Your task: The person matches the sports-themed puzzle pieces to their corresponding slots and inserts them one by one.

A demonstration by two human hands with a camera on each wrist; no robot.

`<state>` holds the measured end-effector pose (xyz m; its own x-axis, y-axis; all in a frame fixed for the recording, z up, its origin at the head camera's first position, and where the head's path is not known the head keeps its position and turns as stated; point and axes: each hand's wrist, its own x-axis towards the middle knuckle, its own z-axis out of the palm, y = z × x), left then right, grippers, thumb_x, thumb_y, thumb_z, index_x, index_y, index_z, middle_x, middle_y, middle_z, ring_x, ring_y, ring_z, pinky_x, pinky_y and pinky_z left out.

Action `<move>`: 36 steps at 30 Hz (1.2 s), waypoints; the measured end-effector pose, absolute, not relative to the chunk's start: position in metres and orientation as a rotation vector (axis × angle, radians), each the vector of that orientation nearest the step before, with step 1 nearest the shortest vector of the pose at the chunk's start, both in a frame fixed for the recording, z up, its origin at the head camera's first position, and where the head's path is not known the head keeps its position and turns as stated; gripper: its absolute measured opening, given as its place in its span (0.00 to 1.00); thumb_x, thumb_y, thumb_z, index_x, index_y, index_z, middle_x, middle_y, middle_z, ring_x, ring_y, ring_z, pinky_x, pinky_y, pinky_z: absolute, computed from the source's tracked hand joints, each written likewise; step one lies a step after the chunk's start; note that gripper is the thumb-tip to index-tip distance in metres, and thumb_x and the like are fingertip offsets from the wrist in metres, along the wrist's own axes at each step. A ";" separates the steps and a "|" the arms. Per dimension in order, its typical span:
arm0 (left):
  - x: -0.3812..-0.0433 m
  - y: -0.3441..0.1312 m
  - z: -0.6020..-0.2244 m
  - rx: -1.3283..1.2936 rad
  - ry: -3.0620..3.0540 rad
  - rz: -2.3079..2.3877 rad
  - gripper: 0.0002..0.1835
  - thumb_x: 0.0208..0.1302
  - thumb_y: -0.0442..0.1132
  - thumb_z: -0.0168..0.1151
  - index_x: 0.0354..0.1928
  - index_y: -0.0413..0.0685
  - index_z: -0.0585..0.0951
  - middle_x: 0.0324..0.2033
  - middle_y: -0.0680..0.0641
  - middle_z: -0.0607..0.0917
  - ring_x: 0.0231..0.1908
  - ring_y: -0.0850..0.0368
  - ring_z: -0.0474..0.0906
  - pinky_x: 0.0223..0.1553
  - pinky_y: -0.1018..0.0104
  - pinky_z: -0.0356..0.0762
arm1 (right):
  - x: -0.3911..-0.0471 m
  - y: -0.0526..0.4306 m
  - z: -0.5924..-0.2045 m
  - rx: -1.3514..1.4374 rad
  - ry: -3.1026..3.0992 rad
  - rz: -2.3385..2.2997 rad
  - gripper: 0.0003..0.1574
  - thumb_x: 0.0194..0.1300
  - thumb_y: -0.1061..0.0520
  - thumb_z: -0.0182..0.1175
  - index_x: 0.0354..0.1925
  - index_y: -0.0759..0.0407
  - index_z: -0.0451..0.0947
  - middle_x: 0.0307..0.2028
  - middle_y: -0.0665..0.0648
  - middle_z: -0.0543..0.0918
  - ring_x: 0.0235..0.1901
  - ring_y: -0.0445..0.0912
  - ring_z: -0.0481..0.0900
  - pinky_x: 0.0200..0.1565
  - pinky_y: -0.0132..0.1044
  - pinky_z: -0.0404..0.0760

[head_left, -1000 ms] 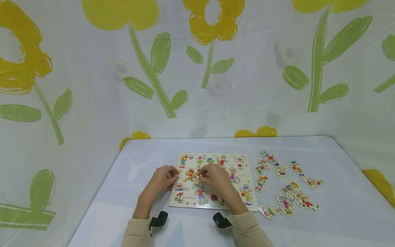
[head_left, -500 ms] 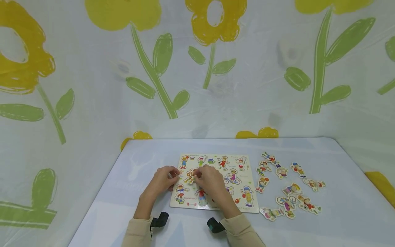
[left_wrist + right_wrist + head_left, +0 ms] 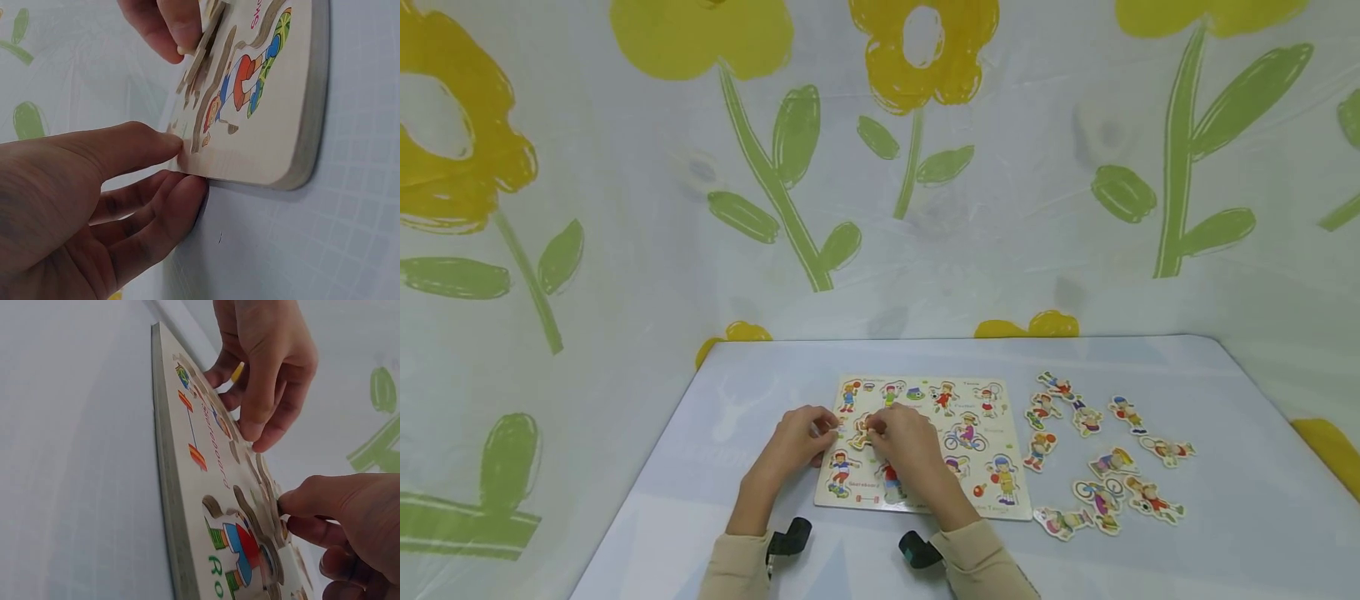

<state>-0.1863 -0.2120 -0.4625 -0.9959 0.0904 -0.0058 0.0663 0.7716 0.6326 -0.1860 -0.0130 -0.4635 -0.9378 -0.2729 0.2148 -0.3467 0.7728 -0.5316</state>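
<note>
A wooden puzzle board (image 3: 1000,442) printed with children playing sports lies on the table. My left hand (image 3: 797,437) holds its left edge, thumb on the top face and fingers along the side, as the left wrist view shows. Between thumb and fingers of my right hand (image 3: 910,442) is a cut-out figure piece (image 3: 859,431), pinched over the recess in the left part of the middle row. In the left wrist view this piece (image 3: 209,40) stands tilted against the board. The skateboarder picture (image 3: 240,87) shows in a recess nearer the front. My right hand covers part of the board's centre.
Several loose figure pieces lie right of the board, among them a basketball player (image 3: 1039,450), a cyclist (image 3: 1097,498) and a footballer (image 3: 1153,500). A flower-printed cloth wall (image 3: 1000,250) stands behind the table (image 3: 1240,533).
My right hand has shifted left with the figure piece, uncovering the bicycle picture. The piece has turned and now sits closer to the left hand, which keeps its place at the edge.
</note>
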 end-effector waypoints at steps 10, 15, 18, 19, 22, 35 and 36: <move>-0.187 -0.210 -0.463 0.116 2.895 1.066 0.06 0.62 0.35 0.66 0.41 0.46 0.83 0.31 0.50 0.81 0.25 0.59 0.73 0.22 0.71 0.74 | -0.191 -0.022 -0.465 0.501 -2.825 0.846 0.05 0.59 0.53 0.69 0.35 0.50 0.87 0.27 0.45 0.79 0.24 0.36 0.68 0.26 0.27 0.67; -0.186 -0.210 -0.462 0.100 2.865 1.099 0.06 0.62 0.35 0.66 0.41 0.46 0.83 0.31 0.50 0.81 0.23 0.59 0.74 0.20 0.71 0.76 | -0.192 -0.023 -0.466 0.480 -2.830 0.850 0.05 0.59 0.53 0.69 0.36 0.50 0.88 0.27 0.45 0.80 0.24 0.36 0.68 0.26 0.28 0.67; -0.187 -0.210 -0.462 0.092 2.865 1.103 0.07 0.62 0.35 0.66 0.41 0.46 0.83 0.31 0.50 0.81 0.23 0.59 0.74 0.20 0.71 0.76 | -0.193 -0.023 -0.466 0.470 -2.846 0.851 0.06 0.59 0.53 0.68 0.36 0.50 0.88 0.28 0.45 0.80 0.24 0.36 0.69 0.27 0.28 0.67; -0.187 -0.210 -0.462 0.092 2.869 1.098 0.07 0.61 0.35 0.66 0.41 0.46 0.83 0.31 0.50 0.81 0.23 0.60 0.74 0.20 0.71 0.76 | -0.193 -0.023 -0.467 0.467 -2.850 0.852 0.06 0.59 0.53 0.68 0.37 0.49 0.88 0.28 0.45 0.80 0.25 0.36 0.69 0.27 0.28 0.67; -0.186 -0.211 -0.462 0.105 2.882 1.085 0.07 0.61 0.35 0.66 0.41 0.46 0.83 0.31 0.50 0.81 0.23 0.60 0.73 0.20 0.71 0.75 | -0.194 -0.024 -0.468 0.456 -2.860 0.865 0.06 0.59 0.53 0.68 0.36 0.49 0.87 0.28 0.44 0.79 0.25 0.36 0.69 0.28 0.28 0.68; -0.186 -0.212 -0.461 0.108 2.867 1.102 0.07 0.61 0.35 0.66 0.41 0.45 0.83 0.31 0.50 0.81 0.23 0.60 0.73 0.20 0.71 0.75 | -0.193 -0.024 -0.470 0.456 -2.848 0.869 0.05 0.59 0.53 0.68 0.36 0.49 0.87 0.26 0.44 0.78 0.23 0.36 0.68 0.26 0.27 0.66; -0.186 -0.212 -0.460 0.102 2.863 1.107 0.06 0.61 0.35 0.66 0.41 0.46 0.83 0.31 0.50 0.81 0.23 0.60 0.73 0.20 0.71 0.75 | -0.193 -0.024 -0.469 0.455 -2.850 0.868 0.05 0.59 0.53 0.68 0.36 0.49 0.87 0.26 0.44 0.78 0.24 0.36 0.68 0.27 0.27 0.67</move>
<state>-0.1855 -0.2120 -0.4604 -0.9954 0.0870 -0.0413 0.0366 0.7382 0.6736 -0.1925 -0.0238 -0.4694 -0.9463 -0.2479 0.2073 -0.3214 0.7893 -0.5232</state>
